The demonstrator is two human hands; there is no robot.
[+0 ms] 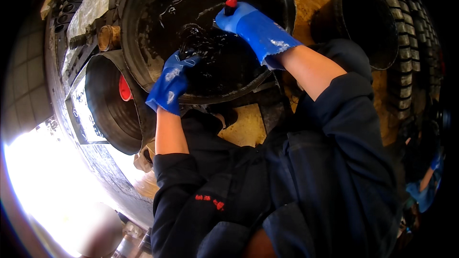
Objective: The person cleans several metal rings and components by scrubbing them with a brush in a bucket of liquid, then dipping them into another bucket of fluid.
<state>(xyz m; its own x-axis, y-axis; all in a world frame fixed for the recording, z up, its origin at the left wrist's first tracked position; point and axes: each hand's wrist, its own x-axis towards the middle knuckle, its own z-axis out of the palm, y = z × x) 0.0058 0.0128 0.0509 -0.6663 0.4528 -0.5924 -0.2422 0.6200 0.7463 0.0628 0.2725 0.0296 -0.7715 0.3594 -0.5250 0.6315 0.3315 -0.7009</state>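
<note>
While both hands work inside the black tub (143,43), the head view shows the left hand (172,81), in a blue glove, closed on a dark, oily part (203,43) held just above the tub's black liquid. The right hand (253,26), also gloved in blue, grips a tool with a red cap (231,3), its hidden end pointed down at the part. A second, smaller tub (107,105) lies just beside the first on the left, with a red piece (124,88) at its rim; another dark tub (368,19) sits to the right, near tyres (411,33). To clean well, I judge the part should stay over the liquid, turned slowly in a firm grasp since it looks slippery, with short strokes to avoid splashing. Sleeves sit well above the gloves.
</note>
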